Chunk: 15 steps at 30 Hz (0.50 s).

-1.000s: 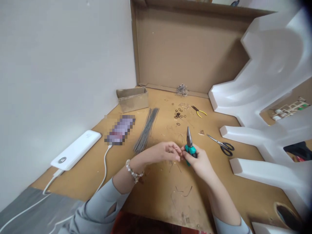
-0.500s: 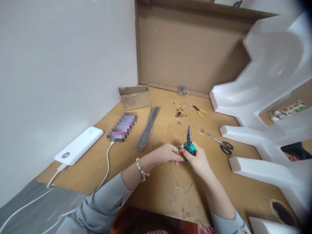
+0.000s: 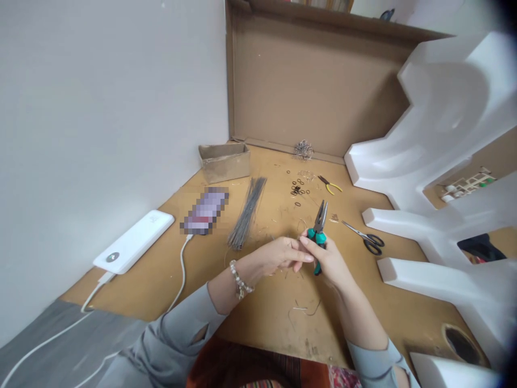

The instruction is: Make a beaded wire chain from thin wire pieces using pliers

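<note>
My right hand [image 3: 329, 261] grips a pair of teal-handled pliers [image 3: 319, 229], jaws pointing up and away. My left hand [image 3: 283, 253], with a bead bracelet on its wrist, has its fingers pinched together right beside the pliers handles; what it pinches is too small to make out. Both hands meet over the brown cardboard tabletop [image 3: 258, 318]. Short bent wire pieces [image 3: 301, 310] lie just below them. A bundle of straight grey wires [image 3: 247, 213] lies to the upper left of my left hand.
Black scissors [image 3: 365, 238] lie right of the pliers. Yellow-handled pliers [image 3: 330, 185], small black rings [image 3: 298, 189] and a wire tangle [image 3: 304, 149] sit farther back. A small cardboard box [image 3: 225, 161], a phone [image 3: 204, 210] and a white power bank [image 3: 134, 241] are on the left. White foam blocks [image 3: 428, 161] fill the right.
The pliers tilted so the jaws lean to the right, and my right hand shifted slightly right and up. My left hand stayed pinched beside them.
</note>
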{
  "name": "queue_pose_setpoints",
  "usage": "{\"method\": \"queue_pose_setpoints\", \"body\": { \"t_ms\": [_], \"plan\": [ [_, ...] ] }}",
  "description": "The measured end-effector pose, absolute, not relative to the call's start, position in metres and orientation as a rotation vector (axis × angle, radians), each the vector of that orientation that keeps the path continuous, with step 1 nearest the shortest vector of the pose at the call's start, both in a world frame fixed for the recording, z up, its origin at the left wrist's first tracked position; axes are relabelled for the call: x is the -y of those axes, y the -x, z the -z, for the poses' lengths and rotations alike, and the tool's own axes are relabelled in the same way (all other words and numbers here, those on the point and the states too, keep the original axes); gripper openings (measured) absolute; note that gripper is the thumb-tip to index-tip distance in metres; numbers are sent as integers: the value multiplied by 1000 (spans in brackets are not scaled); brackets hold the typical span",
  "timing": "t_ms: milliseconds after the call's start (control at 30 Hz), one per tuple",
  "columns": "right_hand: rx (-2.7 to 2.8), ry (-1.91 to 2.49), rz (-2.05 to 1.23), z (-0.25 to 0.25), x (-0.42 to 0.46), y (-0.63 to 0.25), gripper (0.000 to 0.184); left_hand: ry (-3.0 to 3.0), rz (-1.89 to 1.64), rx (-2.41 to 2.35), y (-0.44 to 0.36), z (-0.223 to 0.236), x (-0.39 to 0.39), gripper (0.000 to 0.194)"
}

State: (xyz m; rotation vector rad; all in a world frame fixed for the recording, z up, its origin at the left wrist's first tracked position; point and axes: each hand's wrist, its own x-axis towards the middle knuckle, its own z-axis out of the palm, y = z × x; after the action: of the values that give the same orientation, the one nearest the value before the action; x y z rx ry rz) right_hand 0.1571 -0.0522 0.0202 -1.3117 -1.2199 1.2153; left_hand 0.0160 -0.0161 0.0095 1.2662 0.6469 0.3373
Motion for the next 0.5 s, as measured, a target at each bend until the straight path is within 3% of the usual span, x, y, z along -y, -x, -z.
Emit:
{"method": "queue_pose_setpoints", "body": {
  "t_ms": [267, 500],
  "plan": [
    [1291, 1385, -1225, -20, 53, -156, 36, -1203, -430, -562, -14, -12, 14, 22],
    [1789, 1802, -415, -46, 90, -185, 30, -1190, -624, -622, 4, -20, 2, 21]
  ]
}}
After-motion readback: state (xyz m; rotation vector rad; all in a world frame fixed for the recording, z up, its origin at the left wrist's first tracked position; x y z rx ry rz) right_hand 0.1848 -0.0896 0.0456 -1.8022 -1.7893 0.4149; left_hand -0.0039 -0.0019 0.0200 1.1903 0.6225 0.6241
